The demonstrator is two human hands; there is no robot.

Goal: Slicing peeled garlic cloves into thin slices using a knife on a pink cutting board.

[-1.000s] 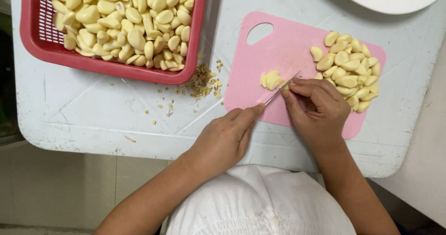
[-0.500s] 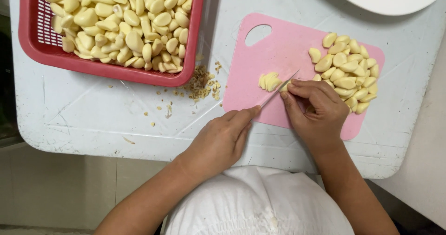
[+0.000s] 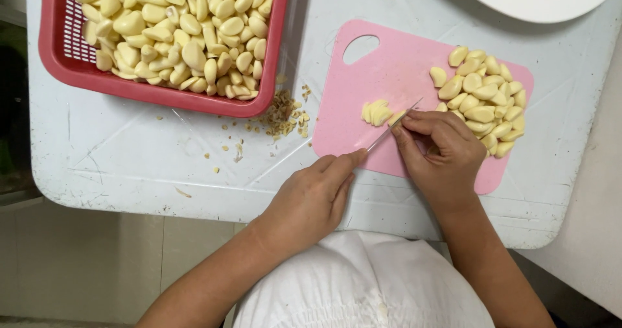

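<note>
1. Left hand point(image 3: 310, 201): closed around the handle of a small knife point(image 3: 392, 126), forefinger laid along the back of the blade. The blade slants up and to the right over the pink cutting board point(image 3: 389, 69), its tip beside the right hand's fingertips.
2. Right hand point(image 3: 442, 152): fingers curled downward and bunched together, tips pressed onto a peeled garlic clove point(image 3: 396, 116) on the board. Only a pale sliver of the clove shows at the fingertips; the rest is hidden beneath them.
3. Sliced garlic point(image 3: 376, 112): a small fanned stack of thin slices lying on the board just left of the blade.
4. Pile of whole peeled cloves point(image 3: 486, 98): heaped on the right end of the board, just beyond the right hand's knuckles.
5. Red plastic basket point(image 3: 55, 56): stands at the upper left of the white table point(image 3: 129, 159), well apart from the board, and is filled with peeled garlic cloves point(image 3: 175, 30).
6. Garlic trimmings point(image 3: 282, 114): brownish scraps scattered on the table between basket and board.
7. White plate point(image 3: 538, 0): partly in view at the upper right edge, beyond the board.
</note>
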